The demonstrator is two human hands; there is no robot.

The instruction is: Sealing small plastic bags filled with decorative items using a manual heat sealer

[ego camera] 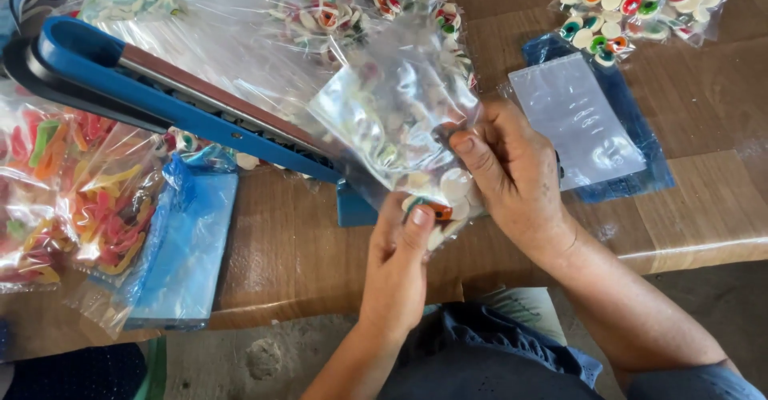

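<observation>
Both my hands hold a small clear plastic bag [400,120] filled with round white and coloured candies, just in front of the table's edge. My left hand [398,268] pinches the bag's lower end with thumb and fingers. My right hand [512,176] grips the bag's right side, thumb pressed on the plastic. Behind the bag stands a blue heat sealer [160,92] with its arm raised, running from the upper left down toward the bag.
Bags of colourful gummy strips [72,200] lie at the left beside a stack of blue-backed clear bags [188,240]. More empty bags [580,124] lie at the right. Filled candy bags [632,4] sit at the back. The wooden table's edge [688,248] runs across below.
</observation>
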